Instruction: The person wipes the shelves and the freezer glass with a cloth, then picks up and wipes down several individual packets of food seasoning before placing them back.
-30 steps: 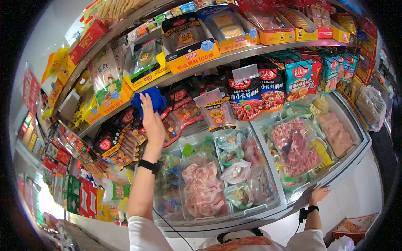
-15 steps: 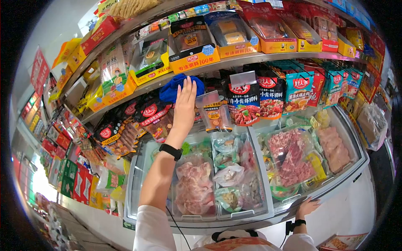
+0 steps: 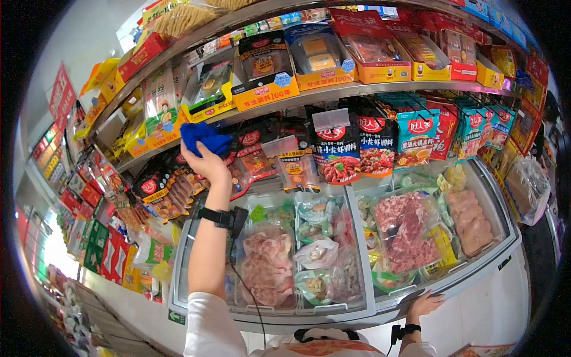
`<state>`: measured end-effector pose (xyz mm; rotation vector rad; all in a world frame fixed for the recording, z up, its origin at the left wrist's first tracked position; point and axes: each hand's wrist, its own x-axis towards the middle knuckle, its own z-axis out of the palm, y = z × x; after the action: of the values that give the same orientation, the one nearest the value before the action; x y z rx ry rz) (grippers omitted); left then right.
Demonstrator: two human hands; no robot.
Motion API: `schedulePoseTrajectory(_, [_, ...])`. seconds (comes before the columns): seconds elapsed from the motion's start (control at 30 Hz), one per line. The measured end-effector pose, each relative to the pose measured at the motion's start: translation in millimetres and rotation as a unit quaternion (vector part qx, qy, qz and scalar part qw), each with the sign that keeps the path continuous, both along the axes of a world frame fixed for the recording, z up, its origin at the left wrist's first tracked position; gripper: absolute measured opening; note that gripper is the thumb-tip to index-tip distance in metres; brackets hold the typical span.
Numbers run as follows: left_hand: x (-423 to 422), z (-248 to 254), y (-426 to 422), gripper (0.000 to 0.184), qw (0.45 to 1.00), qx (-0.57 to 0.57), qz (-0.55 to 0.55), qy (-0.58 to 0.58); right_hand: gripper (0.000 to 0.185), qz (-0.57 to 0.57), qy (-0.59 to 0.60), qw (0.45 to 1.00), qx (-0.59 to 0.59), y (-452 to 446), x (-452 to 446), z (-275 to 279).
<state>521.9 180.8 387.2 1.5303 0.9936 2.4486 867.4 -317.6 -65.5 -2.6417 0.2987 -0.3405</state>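
My left hand grips a crumpled blue cloth against the front edge of the metal shelf. Its fingers are partly covered by the cloth. Just below and beside that hand hang black seasoning packets. Lower right, my right hand lies with fingers extended on the front rim of the chest freezer, holding nothing. Both wrists wear black bands.
Boxed seasoning packs line the shelf above. More packets hang over the freezer's back. Under its glass lie bagged meats. A dark cable runs from my left wrist. Goods stand at the left.
My left hand has slid left along the shelf edge with the blue cloth, and its wrist has turned. My right hand stays on the freezer rim. The view has shifted slightly.
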Motion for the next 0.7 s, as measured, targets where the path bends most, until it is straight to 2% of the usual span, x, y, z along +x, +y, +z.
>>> schedulePoseTrajectory(0.07, [4, 8, 11, 0.041, 0.992, -0.026, -0.006, -0.120, 0.067, 0.002, 0.001, 1.000, -0.001, -1, 0, 0])
schedulePoseTrajectory(0.17, [35, -15, 50, 0.045, 0.992, -0.120, 0.014, -0.030, 0.066, 0.009, -0.010, 1.000, -0.005, 1, -4, 6])
schedulePoseTrajectory(0.23, [70, 5, 7, 0.048, 0.982, -0.182, 0.043, -0.006, 0.067, 0.016, -0.022, 1.000, -0.007, 0, -4, 3])
schedulePoseTrajectory(0.27, [73, -1, 13, 0.050, 0.985, -0.170, 0.038, 0.002, 0.067, 0.019, -0.029, 0.999, -0.015, -2, -3, -1])
schedulePoseTrajectory(0.37, [73, -17, 11, 0.052, 0.981, -0.082, 0.107, 0.141, 0.067, 0.021, -0.021, 0.999, -0.028, -2, 0, 1])
schedulePoseTrajectory(0.4, [74, -20, 4, 0.054, 0.976, -0.055, 0.098, 0.188, 0.068, 0.016, -0.004, 0.999, -0.029, -1, -1, 3])
schedulePoseTrajectory(0.43, [71, -20, -2, 0.054, 0.976, -0.056, 0.101, 0.187, 0.068, 0.019, -0.005, 0.999, -0.029, 1, -2, 4])
schedulePoseTrajectory(0.5, [63, -18, -14, 0.059, 0.918, 0.011, 0.107, 0.382, 0.068, 0.015, -0.002, 0.999, -0.028, 1, -4, 7])
schedulePoseTrajectory(0.57, [50, -10, -24, 0.060, 0.858, 0.028, 0.115, 0.499, 0.066, 0.012, -0.008, 1.000, -0.023, 3, -4, 13])
schedulePoseTrajectory(0.67, [20, -1, -11, 0.058, 0.776, 0.044, 0.213, 0.592, 0.067, 0.008, -0.005, 1.000, -0.026, 0, -1, 6])
schedulePoseTrajectory(0.7, [9, 2, -11, 0.058, 0.792, 0.039, 0.205, 0.573, 0.069, 0.010, 0.004, 0.999, -0.035, -1, 2, 2])
